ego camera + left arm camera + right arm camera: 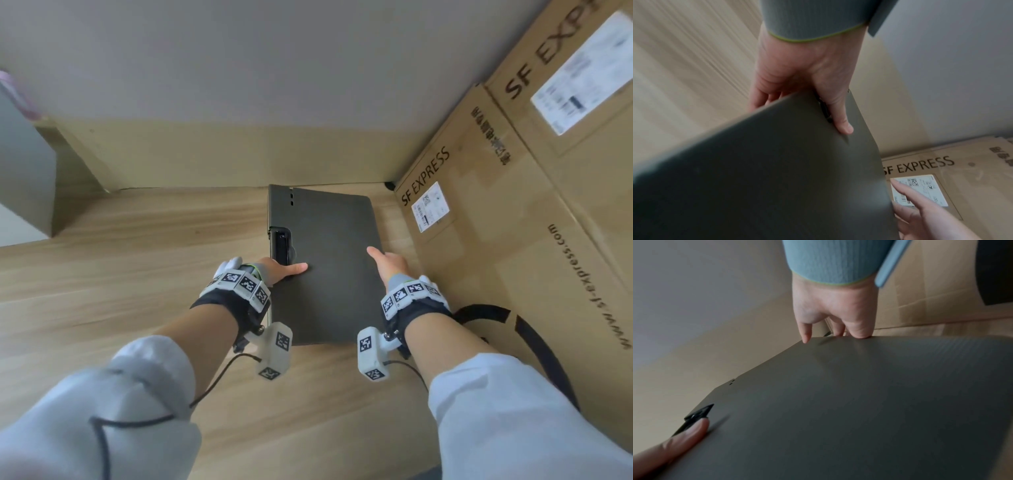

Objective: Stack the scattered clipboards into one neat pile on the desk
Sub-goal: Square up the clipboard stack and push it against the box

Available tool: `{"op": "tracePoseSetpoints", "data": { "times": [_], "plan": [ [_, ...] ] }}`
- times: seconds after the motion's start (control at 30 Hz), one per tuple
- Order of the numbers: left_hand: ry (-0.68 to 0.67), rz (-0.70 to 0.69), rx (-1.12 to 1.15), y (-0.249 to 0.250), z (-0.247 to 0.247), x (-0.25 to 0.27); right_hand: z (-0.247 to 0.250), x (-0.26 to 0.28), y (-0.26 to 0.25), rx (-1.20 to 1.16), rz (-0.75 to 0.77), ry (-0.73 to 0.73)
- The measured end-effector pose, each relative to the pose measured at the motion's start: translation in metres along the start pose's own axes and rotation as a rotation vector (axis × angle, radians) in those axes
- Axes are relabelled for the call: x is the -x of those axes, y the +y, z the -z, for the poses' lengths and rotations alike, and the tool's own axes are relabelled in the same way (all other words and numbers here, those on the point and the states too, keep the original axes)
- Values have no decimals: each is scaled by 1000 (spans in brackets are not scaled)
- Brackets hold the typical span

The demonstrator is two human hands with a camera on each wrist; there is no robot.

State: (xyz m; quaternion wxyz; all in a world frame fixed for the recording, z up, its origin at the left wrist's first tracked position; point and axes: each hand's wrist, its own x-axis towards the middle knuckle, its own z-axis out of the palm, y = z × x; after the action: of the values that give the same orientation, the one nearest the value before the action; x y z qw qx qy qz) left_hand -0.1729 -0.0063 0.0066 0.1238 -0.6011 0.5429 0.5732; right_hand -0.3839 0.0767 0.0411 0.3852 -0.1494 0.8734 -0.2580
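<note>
A dark grey clipboard [329, 267] [777, 178] [859, 402] lies slightly skewed on top of another one [278, 200], whose far left corner sticks out on the wooden desk [137, 257]. A black clip [281, 245] [698, 412] sits on the left edge. My left hand [281, 270] [801, 78] grips the left edge by the clip, with the thumb on top and the fingers underneath. My right hand [394, 265] [834, 305] holds the right edge, its thumb on the top face and its fingers over the edge.
Large SF EXPRESS cardboard boxes [479, 240] [962, 170] stand close against the pile's right side. A wall [239, 85] with a beige base runs just behind it. A grey block [24, 164] stands at the far left. Bare desk lies left of the pile and nearer to me.
</note>
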Motion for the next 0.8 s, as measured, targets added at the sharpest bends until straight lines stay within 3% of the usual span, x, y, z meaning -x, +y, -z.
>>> {"op": "tracePoseSetpoints", "data": {
  "times": [0.27, 0.5, 0.8],
  "plan": [
    [25, 3, 58, 82, -39, -48, 52, -69, -23, -97, -15, 59],
    [26, 22, 51, 106, -59, -71, 61, -101, -25, -48, -34, 11],
    [165, 109, -13, 126, -70, -75, 56, -128, -33, 103, -109, -39]
  ]
}}
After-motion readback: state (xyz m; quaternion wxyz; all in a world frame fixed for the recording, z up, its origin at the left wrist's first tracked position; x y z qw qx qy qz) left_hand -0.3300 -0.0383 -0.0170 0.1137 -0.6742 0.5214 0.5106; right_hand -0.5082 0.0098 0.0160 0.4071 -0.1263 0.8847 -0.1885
